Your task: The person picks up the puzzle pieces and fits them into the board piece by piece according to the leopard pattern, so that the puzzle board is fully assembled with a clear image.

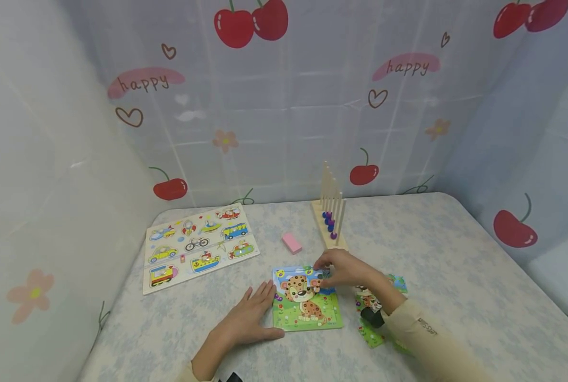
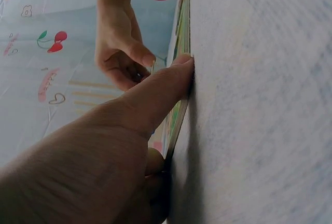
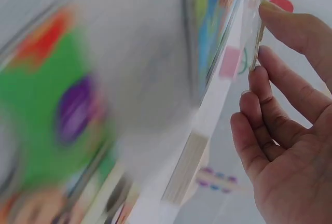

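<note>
- Head view: puzzle board (image 1: 332, 326), laid on the surface (image 1: 456, 276); left edge touched by spread fingers of the left hand (image 1: 248, 313), presumably for steadying.
- Puzzle piece (image 1: 315, 279): pinched by fingers of the right hand (image 1: 343, 269) at the board's upper right, presumably for fine control.
- Loose pieces (image 1: 371, 336): laid right of those fingers, presumably for easy reach.
- Board print: spotted cub (image 1: 310, 312) on green and blue.
</note>
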### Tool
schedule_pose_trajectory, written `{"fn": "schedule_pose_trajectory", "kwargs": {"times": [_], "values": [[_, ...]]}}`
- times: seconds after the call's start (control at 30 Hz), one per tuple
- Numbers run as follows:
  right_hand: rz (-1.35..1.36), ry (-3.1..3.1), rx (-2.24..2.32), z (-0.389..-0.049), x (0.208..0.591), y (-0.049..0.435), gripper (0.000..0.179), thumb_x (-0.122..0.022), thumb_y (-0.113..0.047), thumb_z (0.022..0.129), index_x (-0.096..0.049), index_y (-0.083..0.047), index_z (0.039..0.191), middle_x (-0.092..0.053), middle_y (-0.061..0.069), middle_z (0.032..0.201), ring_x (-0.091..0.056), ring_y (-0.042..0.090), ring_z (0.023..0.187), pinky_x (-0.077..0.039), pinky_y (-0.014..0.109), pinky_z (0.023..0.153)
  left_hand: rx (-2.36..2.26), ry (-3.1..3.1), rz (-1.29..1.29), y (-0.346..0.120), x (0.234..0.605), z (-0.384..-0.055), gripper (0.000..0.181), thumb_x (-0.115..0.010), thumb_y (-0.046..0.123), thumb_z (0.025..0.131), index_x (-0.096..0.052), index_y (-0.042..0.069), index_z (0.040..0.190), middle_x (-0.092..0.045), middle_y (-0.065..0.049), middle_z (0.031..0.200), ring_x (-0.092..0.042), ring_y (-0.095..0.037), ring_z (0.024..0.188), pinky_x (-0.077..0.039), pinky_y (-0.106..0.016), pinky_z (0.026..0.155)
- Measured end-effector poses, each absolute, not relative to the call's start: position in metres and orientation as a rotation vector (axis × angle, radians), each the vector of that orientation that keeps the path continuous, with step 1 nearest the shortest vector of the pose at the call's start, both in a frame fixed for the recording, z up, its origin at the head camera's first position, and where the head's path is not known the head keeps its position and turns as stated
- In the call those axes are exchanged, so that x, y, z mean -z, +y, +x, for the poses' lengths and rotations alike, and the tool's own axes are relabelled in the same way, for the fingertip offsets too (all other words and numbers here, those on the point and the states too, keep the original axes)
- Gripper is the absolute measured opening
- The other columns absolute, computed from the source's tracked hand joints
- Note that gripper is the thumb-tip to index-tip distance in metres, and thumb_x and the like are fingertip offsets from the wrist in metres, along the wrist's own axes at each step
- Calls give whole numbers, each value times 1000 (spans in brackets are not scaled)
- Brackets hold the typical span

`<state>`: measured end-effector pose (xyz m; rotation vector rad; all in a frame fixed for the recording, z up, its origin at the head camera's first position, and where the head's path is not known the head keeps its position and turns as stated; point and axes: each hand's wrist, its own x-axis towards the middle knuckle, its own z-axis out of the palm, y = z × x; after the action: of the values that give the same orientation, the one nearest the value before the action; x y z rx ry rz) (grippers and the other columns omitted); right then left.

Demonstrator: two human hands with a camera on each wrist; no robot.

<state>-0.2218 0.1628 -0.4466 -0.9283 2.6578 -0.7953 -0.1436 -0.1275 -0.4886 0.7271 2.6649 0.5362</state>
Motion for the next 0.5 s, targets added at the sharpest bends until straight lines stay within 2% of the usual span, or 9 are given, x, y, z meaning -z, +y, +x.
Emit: {"fn": "schedule_pose_trajectory", "kwargs": {"times": [0.3, 0.5], "values": [[-949, 2650, 744, -228, 449, 122, 33, -81, -23, 78, -73, -9, 108, -68, 2, 104, -63, 19, 96, -55, 34, 84, -533, 2663, 741, -130, 490, -145, 104, -61, 68, 82, -22, 6, 155, -14, -9, 164, -13, -27, 153, -12, -54, 123], [-959, 2652, 703, -229, 452, 104, 36, -83, -24, 76, -74, -7, 106, -70, 2, 103, -62, 18, 97, -52, 38, 90, -539, 2658, 753, -129, 490, -145, 104, -61, 68, 82, -22, 5, 155, -15, -9, 164, -14, -28, 153, -12, -55, 123]]}}
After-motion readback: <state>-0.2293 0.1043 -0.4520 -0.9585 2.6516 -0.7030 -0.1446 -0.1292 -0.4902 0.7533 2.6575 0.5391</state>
